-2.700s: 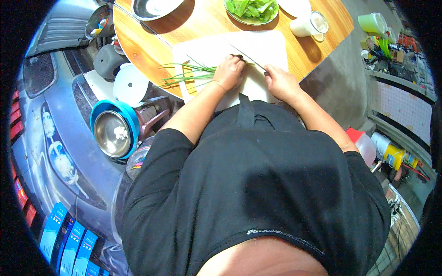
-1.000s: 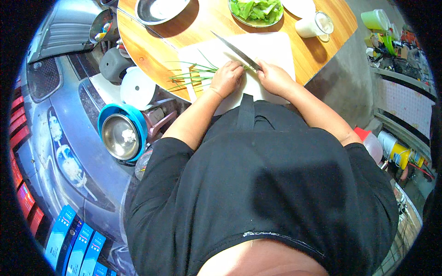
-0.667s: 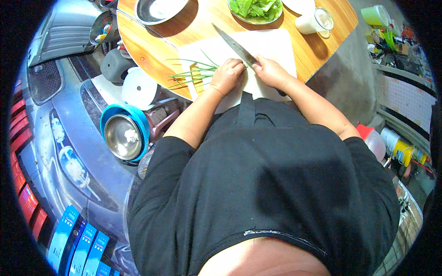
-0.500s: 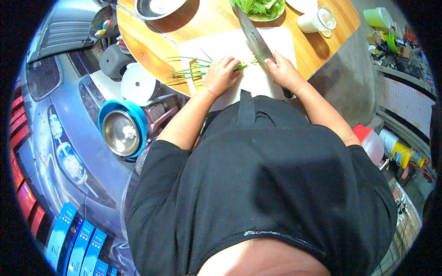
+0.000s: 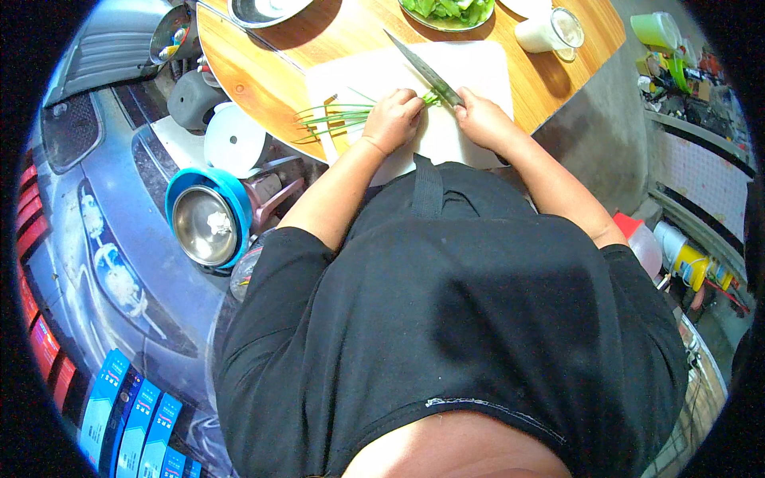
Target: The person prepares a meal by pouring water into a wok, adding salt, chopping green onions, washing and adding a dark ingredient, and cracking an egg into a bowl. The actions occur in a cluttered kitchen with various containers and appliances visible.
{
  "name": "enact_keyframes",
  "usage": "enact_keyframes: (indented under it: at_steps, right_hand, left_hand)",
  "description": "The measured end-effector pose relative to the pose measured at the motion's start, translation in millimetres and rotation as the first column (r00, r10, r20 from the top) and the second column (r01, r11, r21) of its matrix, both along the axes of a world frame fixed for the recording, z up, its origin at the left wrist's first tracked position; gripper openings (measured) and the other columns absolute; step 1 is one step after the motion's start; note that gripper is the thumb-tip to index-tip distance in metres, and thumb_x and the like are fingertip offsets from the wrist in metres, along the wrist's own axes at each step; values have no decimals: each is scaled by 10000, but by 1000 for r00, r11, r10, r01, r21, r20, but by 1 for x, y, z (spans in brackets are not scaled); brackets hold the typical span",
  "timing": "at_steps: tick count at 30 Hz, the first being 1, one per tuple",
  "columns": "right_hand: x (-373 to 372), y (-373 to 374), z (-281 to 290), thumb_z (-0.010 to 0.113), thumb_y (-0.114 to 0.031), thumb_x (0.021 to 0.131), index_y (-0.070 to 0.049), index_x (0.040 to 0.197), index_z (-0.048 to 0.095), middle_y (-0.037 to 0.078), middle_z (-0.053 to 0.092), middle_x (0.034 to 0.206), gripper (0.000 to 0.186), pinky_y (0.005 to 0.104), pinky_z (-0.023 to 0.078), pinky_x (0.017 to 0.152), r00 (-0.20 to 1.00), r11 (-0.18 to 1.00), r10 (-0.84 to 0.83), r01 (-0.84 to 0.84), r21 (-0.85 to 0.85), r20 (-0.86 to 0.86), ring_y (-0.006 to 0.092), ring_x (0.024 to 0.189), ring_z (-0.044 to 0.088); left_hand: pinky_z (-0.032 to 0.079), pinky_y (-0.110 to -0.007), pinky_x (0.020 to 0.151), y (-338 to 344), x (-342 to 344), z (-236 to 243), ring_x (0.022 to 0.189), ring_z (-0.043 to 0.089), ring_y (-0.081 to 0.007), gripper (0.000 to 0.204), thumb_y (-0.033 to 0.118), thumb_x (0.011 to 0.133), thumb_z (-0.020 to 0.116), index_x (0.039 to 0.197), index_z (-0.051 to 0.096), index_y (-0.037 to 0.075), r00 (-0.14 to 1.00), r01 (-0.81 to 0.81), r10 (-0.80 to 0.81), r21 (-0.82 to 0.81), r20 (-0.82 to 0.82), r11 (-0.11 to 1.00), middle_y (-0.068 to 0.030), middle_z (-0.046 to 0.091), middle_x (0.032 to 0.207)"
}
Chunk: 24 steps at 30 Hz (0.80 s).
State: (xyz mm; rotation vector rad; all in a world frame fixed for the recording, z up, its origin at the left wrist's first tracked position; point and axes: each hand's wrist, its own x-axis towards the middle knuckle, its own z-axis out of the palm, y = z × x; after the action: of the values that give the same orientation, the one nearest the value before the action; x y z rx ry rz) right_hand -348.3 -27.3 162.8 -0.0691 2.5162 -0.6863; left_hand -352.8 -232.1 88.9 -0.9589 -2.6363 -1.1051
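A white cutting board (image 5: 478,68) lies on the near side of a round wooden table. Across it stretches a bunch of scallions (image 5: 343,117), green tops to the left, cut end to the right. My left hand (image 5: 393,121) is closed around the bunch and presses it to the board. My right hand (image 5: 483,119) grips a kitchen knife (image 5: 426,70), whose handle is mostly hidden in the palm. The long blade slants to the far left, with its part near the hand beside the scallions' right end.
On the wooden table (image 5: 351,36) stand a metal bowl (image 5: 267,14) at far left, a plate of green leaves (image 5: 450,12), and a glass jar (image 5: 550,32) at right. Left of the table are a blue basin (image 5: 179,191) holding a steel bowl (image 5: 205,227), and a white round lid (image 5: 235,139).
The knife has turned lower and flatter, its tip moving left and toward me. My left hand has shifted slightly right along the scallions.
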Motion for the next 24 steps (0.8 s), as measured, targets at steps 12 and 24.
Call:
enact_keyframes:
  at_steps: [12,24]
  right_hand:
    - [8,-4,1,461,-192,892,-25,1191,504,278,631,999,345,505,463,850,994,999,-28,24,-36,-103,434,940,608]
    - [5,-10,3,469,-201,893,-24,1204,492,275,639,980,358,510,465,851,988,998,10,-20,-65,-152,439,922,614]
  left_hand:
    - [505,-387,759,5,3,-3,858,599,-291,124,57,721,646,843,636,78,996,-77,76,9,53,997,-91,622,916]
    - [485,-402,752,7,7,1,858,600,-287,129,107,712,679,826,623,85,984,-176,176,21,22,984,-72,635,907]
